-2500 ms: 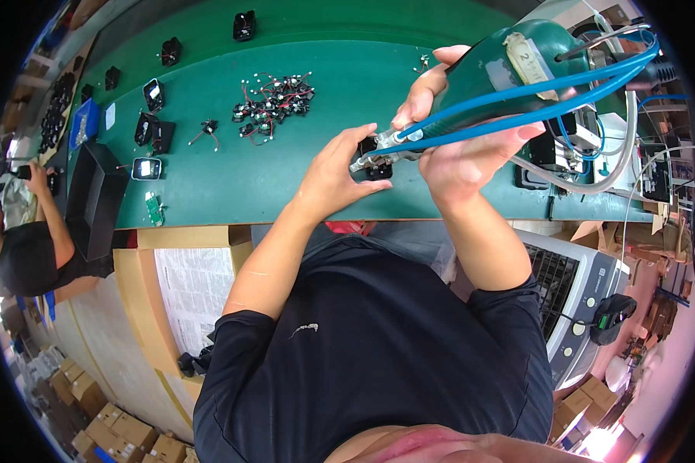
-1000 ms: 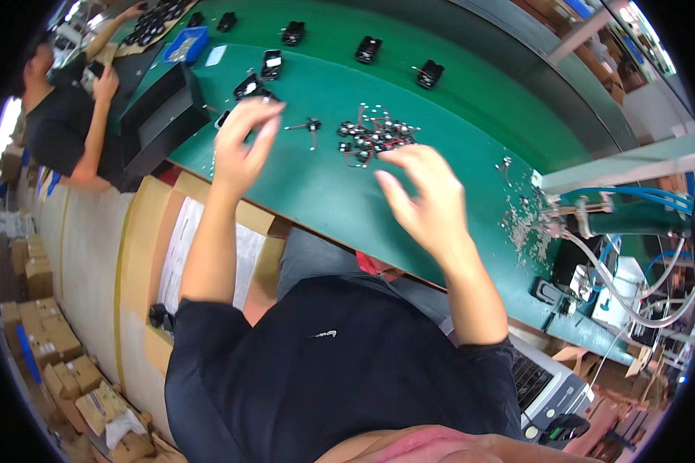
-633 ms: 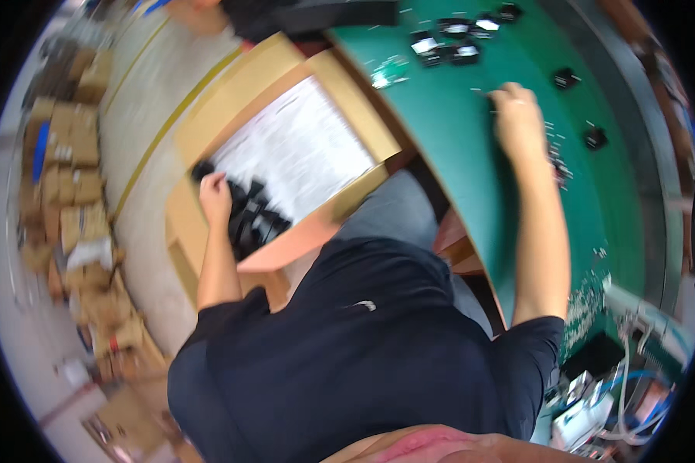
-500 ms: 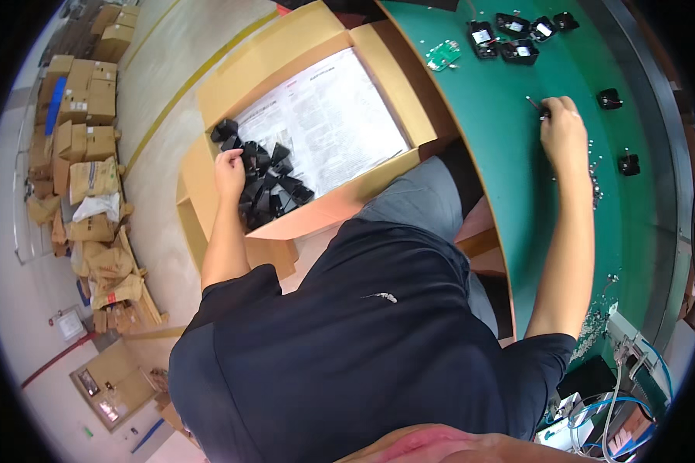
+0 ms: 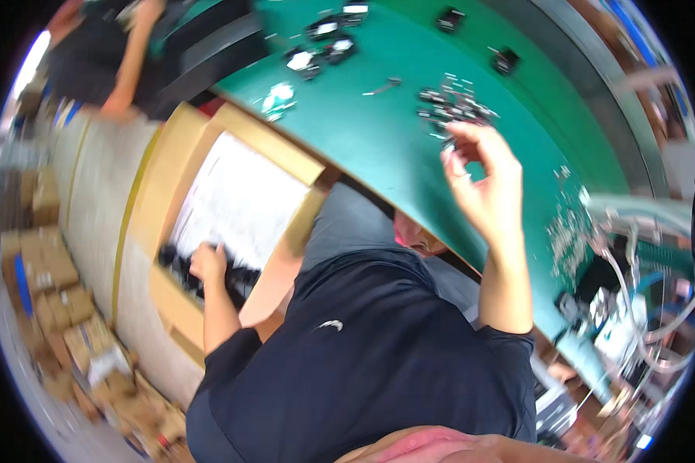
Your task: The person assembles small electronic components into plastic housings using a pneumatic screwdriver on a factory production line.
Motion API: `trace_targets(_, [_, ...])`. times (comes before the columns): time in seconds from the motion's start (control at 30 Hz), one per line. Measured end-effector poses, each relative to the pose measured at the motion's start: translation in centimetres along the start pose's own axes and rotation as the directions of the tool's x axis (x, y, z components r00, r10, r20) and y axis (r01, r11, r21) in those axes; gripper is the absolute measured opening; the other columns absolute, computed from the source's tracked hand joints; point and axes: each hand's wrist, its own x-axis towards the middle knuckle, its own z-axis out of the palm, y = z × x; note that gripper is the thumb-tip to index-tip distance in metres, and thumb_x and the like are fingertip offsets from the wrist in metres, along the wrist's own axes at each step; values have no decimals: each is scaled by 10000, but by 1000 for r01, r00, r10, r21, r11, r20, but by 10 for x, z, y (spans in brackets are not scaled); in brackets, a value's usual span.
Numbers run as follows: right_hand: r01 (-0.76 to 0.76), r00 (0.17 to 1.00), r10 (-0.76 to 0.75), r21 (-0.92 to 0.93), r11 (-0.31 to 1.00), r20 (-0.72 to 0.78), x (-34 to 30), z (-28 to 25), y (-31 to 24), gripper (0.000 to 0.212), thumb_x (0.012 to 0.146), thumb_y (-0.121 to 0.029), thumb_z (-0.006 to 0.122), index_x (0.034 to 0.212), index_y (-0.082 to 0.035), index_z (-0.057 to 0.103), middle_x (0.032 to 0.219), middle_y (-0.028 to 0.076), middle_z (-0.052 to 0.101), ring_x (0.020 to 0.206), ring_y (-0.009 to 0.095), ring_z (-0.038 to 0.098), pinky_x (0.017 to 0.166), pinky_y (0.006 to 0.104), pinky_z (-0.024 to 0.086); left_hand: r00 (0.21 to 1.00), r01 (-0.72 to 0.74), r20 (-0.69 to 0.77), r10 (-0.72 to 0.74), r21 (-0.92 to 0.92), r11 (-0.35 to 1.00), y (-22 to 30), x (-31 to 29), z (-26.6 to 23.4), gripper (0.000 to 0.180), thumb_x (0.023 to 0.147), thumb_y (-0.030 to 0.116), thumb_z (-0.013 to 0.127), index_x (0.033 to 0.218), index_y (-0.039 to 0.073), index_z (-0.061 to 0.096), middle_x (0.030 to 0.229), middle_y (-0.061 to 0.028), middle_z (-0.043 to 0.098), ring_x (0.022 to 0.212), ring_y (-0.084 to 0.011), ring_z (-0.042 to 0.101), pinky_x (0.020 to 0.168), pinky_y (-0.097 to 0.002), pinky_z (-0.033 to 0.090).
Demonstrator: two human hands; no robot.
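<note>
My left hand (image 5: 208,264) is down in a cardboard box (image 5: 278,251), fingers curled among black plastic housings (image 5: 243,279). Whether it grips one is blurred. Over the green table, my right hand (image 5: 486,177) has its thumb and fingertips drawn together around something small and dark that I cannot make out. Those fingertips are at the near edge of a pile of small metal-and-black parts (image 5: 452,102). A single small part with a thin stem (image 5: 394,81) lies left of the pile.
Several black housings with white labels (image 5: 340,50) stand at the far side, near a green circuit board (image 5: 278,100). Two more black housings (image 5: 506,60) lie farther right. Loose silvery pieces (image 5: 567,239) and cabled equipment (image 5: 625,309) are at right. Another person (image 5: 100,62) is at upper left.
The view has swung to the right. My right hand has left the single stemmed part, which now lies alone, and has come to the pile. My left hand stays at the housings.
</note>
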Motion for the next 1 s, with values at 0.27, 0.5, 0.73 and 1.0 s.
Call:
trace_targets(0.27, [-325,937,252,-338,883,-243,-111,-44,63,195,826,-19,765,1007,-26,691,970,101,682,909,278,678,780,376,557,946,-249,-264,187,-222,943,-31,32,29,439,873,439,796,1082,80,652,1013,-111,728,988,-303,690,905,-540,419])
trace_targets(0.5, [-335,922,232,-335,881,-311,-140,-47,78,173,807,-15,780,963,-23,706,984,109,686,943,314,681,817,410,559,866,-192,-269,422,-957,-216,107,-44,-118,543,908,362,817,1272,39,576,1096,-62,636,911,-186,583,683,-269,487])
trace_targets(0.73, [-314,916,246,-186,931,-316,-145,-54,70,114,815,16,795,913,-10,742,991,106,723,868,243,718,720,338,581,-8,873,-181,984,-481,-81,273,-182,-143,605,965,484,710,1415,121,532,1471,-133,523,880,-162,506,613,-237,472])
trace_targets(1.0, [-209,836,210,61,976,-507,-145,-81,18,162,829,80,793,960,-7,757,1070,121,736,920,151,732,771,265,627,-440,319,23,897,-930,181,370,-265,-154,884,813,-96,774,1547,101,324,1485,-119,423,1086,-254,665,836,-360,609])
